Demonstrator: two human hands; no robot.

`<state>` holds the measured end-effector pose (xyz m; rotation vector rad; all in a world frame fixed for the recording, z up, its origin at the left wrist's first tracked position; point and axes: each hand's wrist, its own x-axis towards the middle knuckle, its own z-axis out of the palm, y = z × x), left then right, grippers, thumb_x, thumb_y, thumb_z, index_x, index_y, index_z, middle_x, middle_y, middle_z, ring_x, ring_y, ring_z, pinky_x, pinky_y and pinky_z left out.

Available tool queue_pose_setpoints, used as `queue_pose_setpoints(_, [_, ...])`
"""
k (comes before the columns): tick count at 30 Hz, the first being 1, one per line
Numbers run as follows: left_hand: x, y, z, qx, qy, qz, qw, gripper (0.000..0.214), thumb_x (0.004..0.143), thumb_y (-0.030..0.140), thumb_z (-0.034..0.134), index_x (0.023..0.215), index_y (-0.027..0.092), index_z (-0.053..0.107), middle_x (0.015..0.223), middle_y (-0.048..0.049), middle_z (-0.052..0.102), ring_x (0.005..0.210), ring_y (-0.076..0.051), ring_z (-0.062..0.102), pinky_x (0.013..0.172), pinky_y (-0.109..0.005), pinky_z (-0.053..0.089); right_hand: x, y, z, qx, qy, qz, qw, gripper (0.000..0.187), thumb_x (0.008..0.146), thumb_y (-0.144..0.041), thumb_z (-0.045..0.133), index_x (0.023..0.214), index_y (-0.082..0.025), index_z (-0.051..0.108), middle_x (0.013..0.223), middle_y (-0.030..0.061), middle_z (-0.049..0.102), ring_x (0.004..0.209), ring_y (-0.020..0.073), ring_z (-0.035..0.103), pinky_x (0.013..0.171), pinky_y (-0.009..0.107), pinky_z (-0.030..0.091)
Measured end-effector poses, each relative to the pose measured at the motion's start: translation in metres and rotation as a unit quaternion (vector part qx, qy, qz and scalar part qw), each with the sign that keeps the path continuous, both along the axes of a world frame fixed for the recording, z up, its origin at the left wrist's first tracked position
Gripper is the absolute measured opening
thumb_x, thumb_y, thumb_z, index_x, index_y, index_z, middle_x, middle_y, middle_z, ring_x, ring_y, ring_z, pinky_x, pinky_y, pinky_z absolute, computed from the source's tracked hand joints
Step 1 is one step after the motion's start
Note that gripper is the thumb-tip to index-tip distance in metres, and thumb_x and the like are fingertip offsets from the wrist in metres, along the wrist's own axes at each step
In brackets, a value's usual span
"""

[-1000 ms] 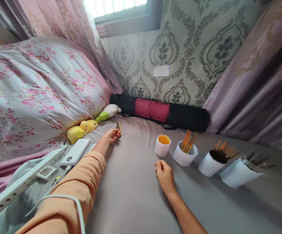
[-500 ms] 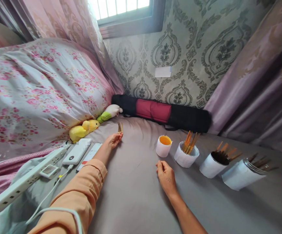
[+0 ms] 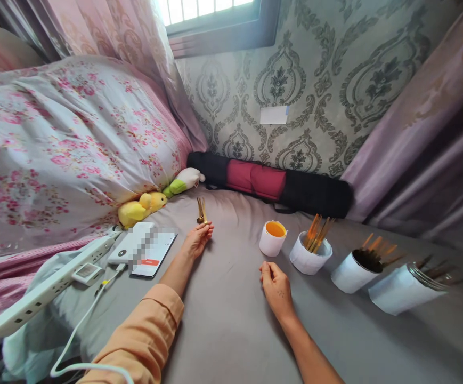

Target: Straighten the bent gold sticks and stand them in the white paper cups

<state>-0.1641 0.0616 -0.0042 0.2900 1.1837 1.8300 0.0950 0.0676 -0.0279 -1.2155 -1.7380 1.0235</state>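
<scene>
My left hand point(image 3: 199, 240) reaches out over the grey bedsheet, its fingers closed on a small bundle of thin golden-brown sticks point(image 3: 202, 209) that point away from me. My right hand point(image 3: 275, 285) rests on the sheet with its fingers curled in and nothing showing in them. Just beyond it stands a white-wrapped cup point(image 3: 271, 245) with an orange inside. To its right is a wider white cup point(image 3: 309, 261) with several orange-brown sticks point(image 3: 316, 234). Two more white-wrapped containers, a dark-mouthed one point(image 3: 351, 274) and a tilted-looking one with a metal rim point(image 3: 403, 290), hold darker sticks.
Left of my arm lie a power strip point(image 3: 55, 285), a white power bank point(image 3: 129, 248) with a cable, and a phone point(image 3: 159, 256). Two plush toys point(image 3: 141, 209) lie against a floral pillow point(image 3: 75, 133). A black and red long bag point(image 3: 255, 178) runs along the wall.
My left hand has shifted slightly right and nearer, and more of the sticks shows above its fingers. My right hand stays in place. The whole view has moved a little.
</scene>
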Motion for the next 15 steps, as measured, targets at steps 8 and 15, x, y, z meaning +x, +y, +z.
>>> queue_pose_setpoints(8, [0.037, -0.015, 0.0, 0.025, -0.018, -0.025, 0.999, 0.014, 0.073, 0.008, 0.06, 0.086, 0.01, 0.065, 0.075, -0.0061, 0.064, 0.058, -0.005, 0.056, 0.054, -0.015, 0.047, 0.0, 0.0, 0.001, -0.013, 0.0, 0.001, 1.0, 0.042, 0.081, -0.052, 0.037, 0.072, -0.016, 0.056, 0.053, -0.0001, 0.052, 0.043, 0.0105, 0.043, 0.044, 0.021, 0.033])
queue_pose_setpoints(15, [0.071, -0.029, 0.001, 0.043, -0.015, -0.07, 0.996, 0.019, 0.069, 0.015, 0.066, 0.088, 0.011, 0.066, 0.078, -0.007, 0.063, 0.06, -0.006, 0.055, 0.056, -0.017, 0.046, -0.001, 0.0, 0.002, -0.017, 0.004, 0.002, 1.0, 0.043, 0.08, -0.053, 0.038, 0.072, -0.015, 0.057, 0.053, 0.0008, 0.052, 0.044, 0.011, 0.045, 0.044, 0.021, 0.034])
